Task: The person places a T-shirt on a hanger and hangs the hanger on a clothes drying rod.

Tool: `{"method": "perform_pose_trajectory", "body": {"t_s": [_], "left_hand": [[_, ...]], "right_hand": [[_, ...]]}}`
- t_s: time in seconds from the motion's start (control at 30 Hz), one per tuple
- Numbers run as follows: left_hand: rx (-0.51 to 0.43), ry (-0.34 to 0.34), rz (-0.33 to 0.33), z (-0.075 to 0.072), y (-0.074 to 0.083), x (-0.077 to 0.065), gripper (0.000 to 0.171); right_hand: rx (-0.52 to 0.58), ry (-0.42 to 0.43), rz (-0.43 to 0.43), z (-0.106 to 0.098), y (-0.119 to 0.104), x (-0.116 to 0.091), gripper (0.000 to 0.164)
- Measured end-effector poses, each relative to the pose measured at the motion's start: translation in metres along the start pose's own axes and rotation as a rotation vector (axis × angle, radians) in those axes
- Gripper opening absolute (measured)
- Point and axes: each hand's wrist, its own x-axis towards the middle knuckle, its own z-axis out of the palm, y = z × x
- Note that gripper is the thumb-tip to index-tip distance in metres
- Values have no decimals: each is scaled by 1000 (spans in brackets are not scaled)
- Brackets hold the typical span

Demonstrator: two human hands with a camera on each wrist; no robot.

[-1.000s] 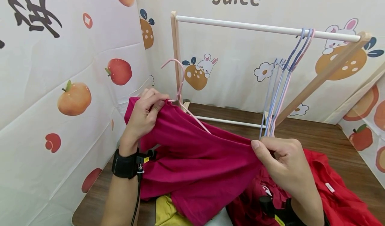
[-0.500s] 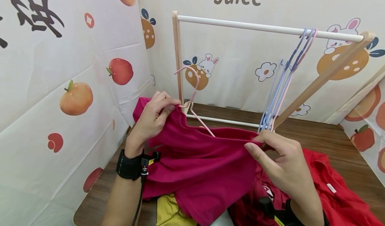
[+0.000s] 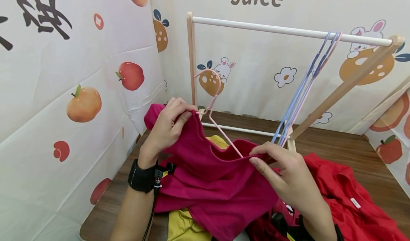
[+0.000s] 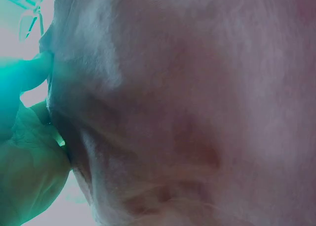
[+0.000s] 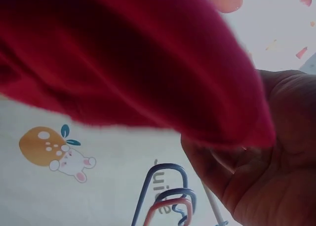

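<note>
Between left hand and right hand, both pinching its edge, sags a magenta garment.

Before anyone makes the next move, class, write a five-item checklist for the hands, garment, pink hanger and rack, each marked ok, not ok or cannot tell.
1. Left hand grips the magenta garment near the pink hanger: ok.
2. Right hand pinches the edge of the garment's opening: ok.
3. Hanger's hook free of fabric: ok, it stands above the garment.
4. Hanger's far arm end seated inside the garment by the left hand: cannot tell, hand and fabric hide it.
5. Fabric smooth: not ok, it hangs in folds below the opening.
</note>
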Motion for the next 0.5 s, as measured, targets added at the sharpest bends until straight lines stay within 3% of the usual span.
{"method": "perform_pose_trajectory", "body": {"t_s": [0.23,0.37,0.5], "left_hand": [[9,89,27,3,0,1,17],[3,102,35,4,0,1,17],[-10,99,26,5,-2,1,17]], "right_hand": [[-71,-94,-2,8,1,0,46],[-81,-132,-9,12,1,1,55],[-43,-126,-19,15,0,1,54]]}}
